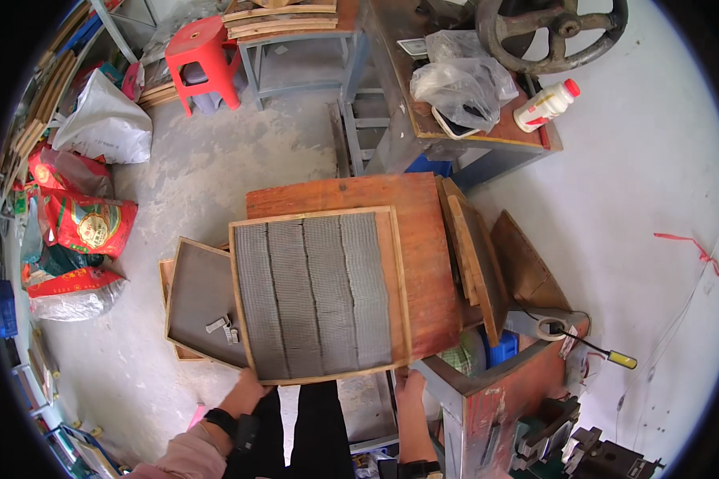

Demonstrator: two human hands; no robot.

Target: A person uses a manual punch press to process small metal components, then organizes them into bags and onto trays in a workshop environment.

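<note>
A shallow wooden-framed tray (400,303) lies tilted slightly over a reddish-brown wooden board (427,263). Several strips of fine grey gridded pieces (323,295) fill most of it, leaving a bare wooden band along its right side. At the tray's near left corner, my left hand (248,391) is closed on the frame. My right hand (410,385) grips the near right corner; its fingertips are partly hidden by the frame. Beside the left edge sits another framed tray (200,279), mostly bare grey inside, with a few small pale pieces (222,326) on it.
Upright boards (475,255) lean right of the wooden board. A metal-framed bench (487,399) with a vise (547,431) stands at the near right. Farther back are a table with plastic bags (467,84), a white bottle (547,105) and a red stool (204,60). Red sacks (92,219) line the left.
</note>
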